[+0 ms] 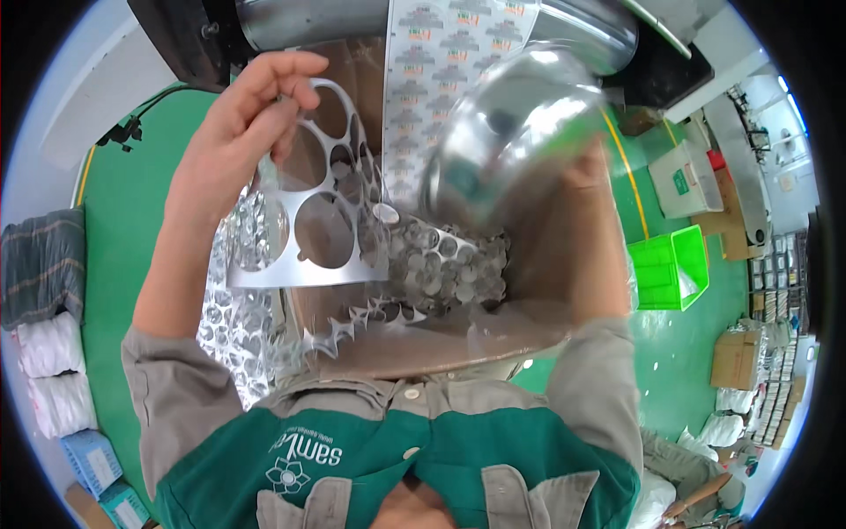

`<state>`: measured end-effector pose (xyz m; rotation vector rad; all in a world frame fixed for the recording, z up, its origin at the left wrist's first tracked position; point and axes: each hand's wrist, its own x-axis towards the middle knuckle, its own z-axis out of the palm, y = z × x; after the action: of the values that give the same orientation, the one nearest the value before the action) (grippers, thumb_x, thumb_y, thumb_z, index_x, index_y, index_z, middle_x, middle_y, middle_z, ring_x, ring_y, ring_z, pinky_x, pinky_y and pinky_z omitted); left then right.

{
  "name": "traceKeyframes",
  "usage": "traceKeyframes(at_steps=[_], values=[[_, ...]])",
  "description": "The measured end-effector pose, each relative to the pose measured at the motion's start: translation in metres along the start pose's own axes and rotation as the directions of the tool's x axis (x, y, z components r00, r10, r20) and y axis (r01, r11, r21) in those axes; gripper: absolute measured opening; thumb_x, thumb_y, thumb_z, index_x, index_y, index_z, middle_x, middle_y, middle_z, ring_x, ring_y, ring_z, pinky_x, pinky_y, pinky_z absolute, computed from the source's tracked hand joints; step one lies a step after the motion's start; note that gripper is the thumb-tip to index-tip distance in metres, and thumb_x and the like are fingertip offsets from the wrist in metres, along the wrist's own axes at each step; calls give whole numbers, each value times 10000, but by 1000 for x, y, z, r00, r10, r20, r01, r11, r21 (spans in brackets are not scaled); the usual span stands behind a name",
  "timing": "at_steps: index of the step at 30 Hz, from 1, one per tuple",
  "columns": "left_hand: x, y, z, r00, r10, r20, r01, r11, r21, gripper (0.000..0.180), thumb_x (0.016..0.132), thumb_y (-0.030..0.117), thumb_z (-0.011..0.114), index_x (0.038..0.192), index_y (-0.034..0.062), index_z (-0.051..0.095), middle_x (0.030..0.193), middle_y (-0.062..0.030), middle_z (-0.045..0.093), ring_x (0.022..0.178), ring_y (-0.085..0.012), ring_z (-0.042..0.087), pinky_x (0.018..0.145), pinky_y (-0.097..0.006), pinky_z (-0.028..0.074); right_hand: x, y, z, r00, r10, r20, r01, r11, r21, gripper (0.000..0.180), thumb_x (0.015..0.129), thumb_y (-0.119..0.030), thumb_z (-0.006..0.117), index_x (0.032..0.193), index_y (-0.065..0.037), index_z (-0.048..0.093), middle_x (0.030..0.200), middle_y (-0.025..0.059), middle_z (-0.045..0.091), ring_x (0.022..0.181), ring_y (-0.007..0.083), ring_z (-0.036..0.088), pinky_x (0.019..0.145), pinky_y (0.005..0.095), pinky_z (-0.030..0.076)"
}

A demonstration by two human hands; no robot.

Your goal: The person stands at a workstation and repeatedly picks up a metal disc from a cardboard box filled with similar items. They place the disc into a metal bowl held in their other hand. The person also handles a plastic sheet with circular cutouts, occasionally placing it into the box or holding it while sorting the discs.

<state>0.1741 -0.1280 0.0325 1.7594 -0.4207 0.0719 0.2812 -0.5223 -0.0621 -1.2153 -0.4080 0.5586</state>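
Note:
My left hand is closed on the upper edge of a silver punched sheet with large round holes. The sheet hangs curled over the left side of a cardboard box. My right hand, smeared by motion, grips the rim of a shiny metal bowl. The bowl is tilted on its side above the box, its inside hidden from me. Many small silver discs lie piled in the box beneath it, with a jagged scrap strip near its front edge.
A printed label web runs down from a metal roller beyond the box. Crumpled punched foil lies at the box's left. On the green floor to the right stand a green crate and a white bin.

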Motion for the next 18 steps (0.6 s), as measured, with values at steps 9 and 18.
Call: traceKeyframes(at_steps=[9,18], values=[[5,-59,-12,966,-251,-59,250,968,-23,387,839,0,422,1217,68,475,952,-9,515,603,-38,400,538,-170,348,44,320,-80,759,451,-470,-516,-23,-856,379,735,-218,545,1075,-50,564,1068,134,593,986,276,564,817,396,460],[17,-50,-1,970,-237,-62,227,964,-137,418,831,17,445,1249,10,443,983,-4,522,591,-11,329,556,-168,309,30,20,-14,990,139,-8,-128,884,-449,551,732,-310,654,1176,-14,515,1086,107,590,1003,186,564,831,308,448]])
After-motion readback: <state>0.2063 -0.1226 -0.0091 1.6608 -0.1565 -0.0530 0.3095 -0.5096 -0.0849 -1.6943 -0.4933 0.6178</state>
